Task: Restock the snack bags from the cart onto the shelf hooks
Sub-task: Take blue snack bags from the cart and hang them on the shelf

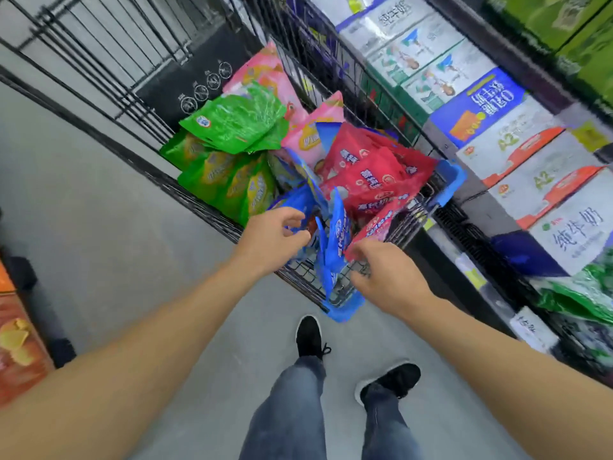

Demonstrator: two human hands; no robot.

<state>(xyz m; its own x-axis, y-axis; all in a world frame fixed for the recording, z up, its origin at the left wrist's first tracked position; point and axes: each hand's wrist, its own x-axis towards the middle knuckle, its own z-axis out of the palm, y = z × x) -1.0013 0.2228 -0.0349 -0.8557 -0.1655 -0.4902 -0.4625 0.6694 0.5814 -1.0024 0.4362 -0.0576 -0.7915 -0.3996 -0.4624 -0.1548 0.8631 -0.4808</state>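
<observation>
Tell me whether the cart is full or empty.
Fairly full: the cart holds piles of green bags, pink bags, red bags and blue bags.

Wire cart holds green, red, blue snack bags.

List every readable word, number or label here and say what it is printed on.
"纯牛奶": white milk carton on the right shelf.
"纯牛奶", upside down: white carton at the top.
"A2": orange-topped cartons.
Blue carton: large print, too blurred to read.
Red snack bags, blue snack bags, green snack bags: print blurred, unreadable.
</observation>
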